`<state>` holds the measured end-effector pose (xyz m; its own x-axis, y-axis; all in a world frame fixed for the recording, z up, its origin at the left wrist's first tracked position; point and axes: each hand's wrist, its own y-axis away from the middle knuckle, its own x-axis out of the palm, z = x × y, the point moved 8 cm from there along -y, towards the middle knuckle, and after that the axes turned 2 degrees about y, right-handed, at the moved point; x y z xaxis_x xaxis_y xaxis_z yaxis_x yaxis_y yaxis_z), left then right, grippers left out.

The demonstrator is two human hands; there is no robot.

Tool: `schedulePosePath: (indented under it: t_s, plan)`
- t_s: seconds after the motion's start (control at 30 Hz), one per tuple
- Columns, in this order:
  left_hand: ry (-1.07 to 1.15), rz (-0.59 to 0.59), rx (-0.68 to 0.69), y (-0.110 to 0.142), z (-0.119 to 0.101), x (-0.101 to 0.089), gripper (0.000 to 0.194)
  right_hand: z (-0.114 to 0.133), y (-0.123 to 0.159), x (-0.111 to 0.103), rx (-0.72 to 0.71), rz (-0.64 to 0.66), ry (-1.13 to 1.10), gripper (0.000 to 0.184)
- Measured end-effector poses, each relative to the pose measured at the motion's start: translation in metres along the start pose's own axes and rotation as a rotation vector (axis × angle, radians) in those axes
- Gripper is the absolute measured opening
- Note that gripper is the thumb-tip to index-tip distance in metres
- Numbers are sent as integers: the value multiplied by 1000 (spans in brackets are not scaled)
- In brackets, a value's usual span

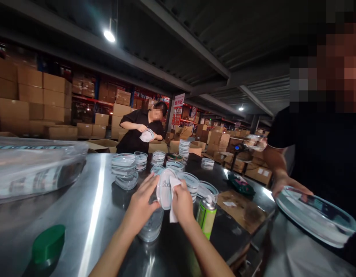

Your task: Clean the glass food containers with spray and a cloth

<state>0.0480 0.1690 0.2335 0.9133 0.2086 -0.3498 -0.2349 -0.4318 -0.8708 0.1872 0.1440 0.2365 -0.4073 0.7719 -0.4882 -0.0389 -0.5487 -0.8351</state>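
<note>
My left hand holds a clear oval plastic lid upright by its left edge, with the fingers partly stretched along it. My right hand is closed on a white cloth and presses it against the lid's right side. Both hands hover over the shiny metal table. Just below them stands a stack of clear containers. A green spray can stands right beside my right wrist.
Several stacks of clear lids and containers sit further back on the table. A green oval cap lies near left, a plastic-wrapped bundle far left. One person at right holds a large clear lid; another works beyond the table. Cardboard boxes fill the background.
</note>
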Motion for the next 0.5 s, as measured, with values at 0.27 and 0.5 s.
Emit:
schedulePosePath:
  t_s: [0.27, 0.5]
  plan:
    - [23, -23, 16, 1, 2, -3, 66, -5, 5, 4, -96, 68, -86, 27]
    - [84, -28, 2, -1, 3, -1, 68, 4, 1, -2, -122, 48, -179, 28]
